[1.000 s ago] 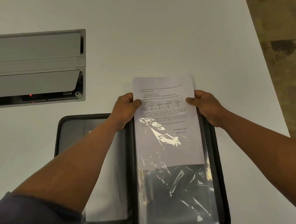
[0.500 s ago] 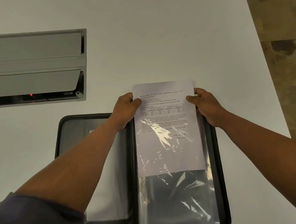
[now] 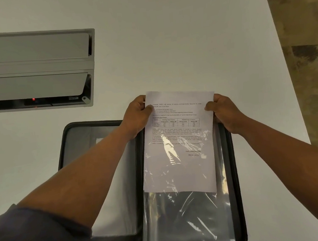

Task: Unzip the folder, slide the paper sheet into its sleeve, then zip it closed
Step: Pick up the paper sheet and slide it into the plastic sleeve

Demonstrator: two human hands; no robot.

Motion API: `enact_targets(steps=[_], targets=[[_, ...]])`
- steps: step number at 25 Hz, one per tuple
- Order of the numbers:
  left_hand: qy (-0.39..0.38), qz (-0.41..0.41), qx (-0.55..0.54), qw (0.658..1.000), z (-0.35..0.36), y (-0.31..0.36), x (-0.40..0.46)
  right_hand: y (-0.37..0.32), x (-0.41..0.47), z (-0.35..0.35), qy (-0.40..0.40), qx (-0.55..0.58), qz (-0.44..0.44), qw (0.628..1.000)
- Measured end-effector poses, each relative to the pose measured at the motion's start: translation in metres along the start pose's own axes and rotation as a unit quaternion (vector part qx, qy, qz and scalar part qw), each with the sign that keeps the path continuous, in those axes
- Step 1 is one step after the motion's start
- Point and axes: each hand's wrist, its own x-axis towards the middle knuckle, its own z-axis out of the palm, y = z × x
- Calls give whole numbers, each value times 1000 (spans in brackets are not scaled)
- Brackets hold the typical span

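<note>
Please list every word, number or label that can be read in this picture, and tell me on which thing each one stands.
"BOOK" with blurred characters after it: near the bottom right of the print on the paper sheet.
Paragraphs and table on the same sheet: too small and blurred to read.
Small label on the grey panel set in the table, near a red light: unreadable.
Folder: no text visible.

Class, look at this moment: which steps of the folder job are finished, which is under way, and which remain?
Done: the black zip folder lies unzipped and open on the white table. Under way: the left hand and right hand grip the printed white paper sheet by its top corners; its lower part sits in the clear plastic sleeve, its top sticks out. Left: push it fully in, zip closed.
</note>
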Motion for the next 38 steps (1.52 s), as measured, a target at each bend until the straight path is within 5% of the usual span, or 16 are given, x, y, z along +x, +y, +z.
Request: enact_targets(steps=[9, 16, 23, 30, 33, 38], targets=[[-61, -10, 52, 997, -8, 1, -7, -11, 4, 0, -10, -46, -42, 998], [-62, 86, 285, 953, 6, -2, -22, -23, 5, -3, -32, -66, -44, 996], [-56, 99, 324, 939, 6, -3, -23, -13, -3, -11, -87, -97, -37, 991], [-61, 90, 320, 941, 5, -8, -21, -18, 4, -6, -42, -184, -34, 981], [-66, 85, 320, 941, 5, -10, -20, -29, 13, 2, -30, -282, -79, 956], [-53, 96, 332, 937, 5, -16, -17, -51, 22, 28, -70, -534, -113, 835]])
